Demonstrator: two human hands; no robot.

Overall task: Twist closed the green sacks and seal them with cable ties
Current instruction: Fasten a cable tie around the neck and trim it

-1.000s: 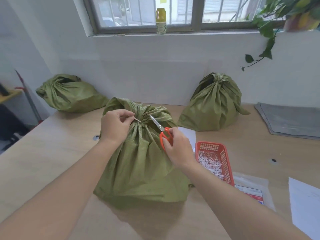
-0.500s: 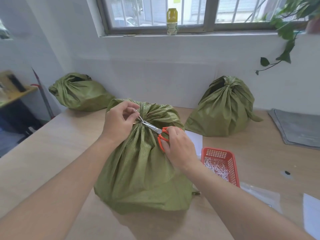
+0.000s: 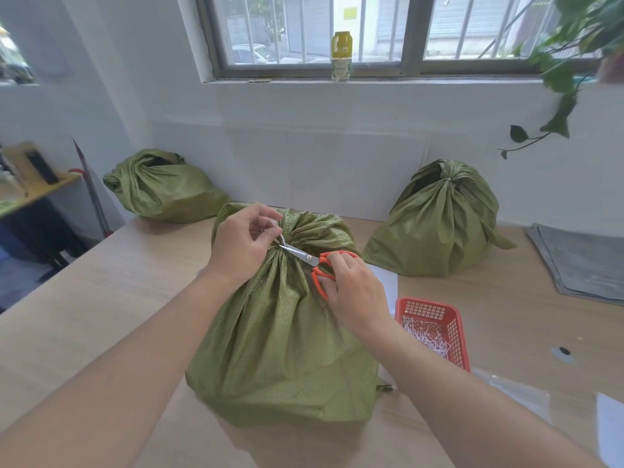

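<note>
The middle green sack (image 3: 280,332) is sitting in the middle of the tabletop (image 3: 101,315), with its neck bunched tight at the top. To its left there is a wide stretch of bare wood running out to the slanting left edge, where the tabletop is dropping off to the floor. At the back, the tabletop is meeting the white wall. On the right the room is tighter, because a red basket (image 3: 456,329) of white bits is lying just beside the sack. The left-hand grip (image 3: 241,246) is pinching the thin white cable tie (image 3: 279,233) right at the sack's neck and holding its tail up. The right-hand grip (image 3: 354,292) is curling round the orange scissors (image 3: 312,260), whose blade tips are touching the tie at the neck. Two more tied sacks are resting near the wall, a left sack (image 3: 162,189) and a right sack (image 3: 435,224), both well apart from the hands.
</note>
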